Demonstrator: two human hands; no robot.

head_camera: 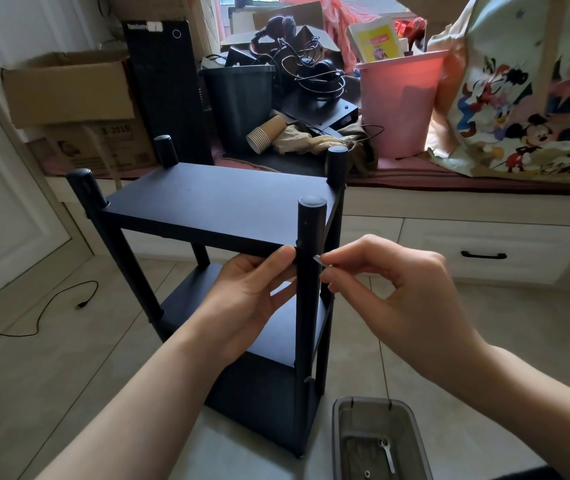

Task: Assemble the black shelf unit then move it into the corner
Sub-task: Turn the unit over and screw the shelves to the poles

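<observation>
The black shelf unit (pixel 214 202) stands upright on the tiled floor, with three boards joined by round black posts. My left hand (pixel 252 296) grips the front edge of the top board beside the near right post (pixel 309 271), fingertips touching the post. My right hand (pixel 391 289) pinches a small silver metal tool (pixel 318 260) between thumb and forefinger, its tip against that post just below the top board.
A grey plastic tray (pixel 342 441) with a small metal key and hardware lies on the floor at the lower right. Behind the shelf runs a window bench crowded with cardboard boxes (pixel 68 88), a black bin (pixel 238 102), a pink bucket (pixel 397 105) and a printed bag. A black cable (pixel 44 313) trails over the floor on the left.
</observation>
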